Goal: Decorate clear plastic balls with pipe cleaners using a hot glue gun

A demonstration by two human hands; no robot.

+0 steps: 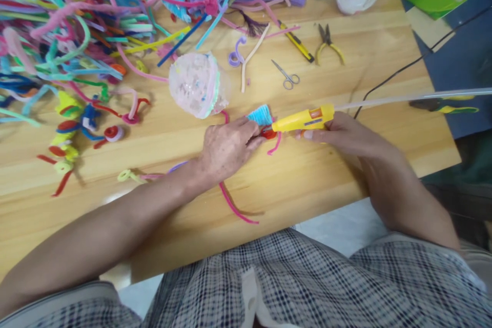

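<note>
My right hand [346, 133] is wrapped round a yellow hot glue gun [302, 119], its nozzle pointing left. A long clear glue stick [407, 96] runs out of the gun's back end. With closed fingers, my left hand [230, 146] grips a small craft piece made of pipe cleaners. A light-blue ribbed part [260, 115] and a red part [269, 134] of it show past my fingertips; the rest is covered. The nozzle meets or nearly meets the piece. A pink pipe cleaner [236, 207] extends beneath my left wrist.
A frosted clear ball [194, 84] lies beyond my left hand. Small scissors [287, 76], pliers [328, 46] and a yellow utility knife [298, 43] lie further back. Piled pipe cleaners [77, 25] fill the far left. A black cord [395, 74] crosses the right side of the table.
</note>
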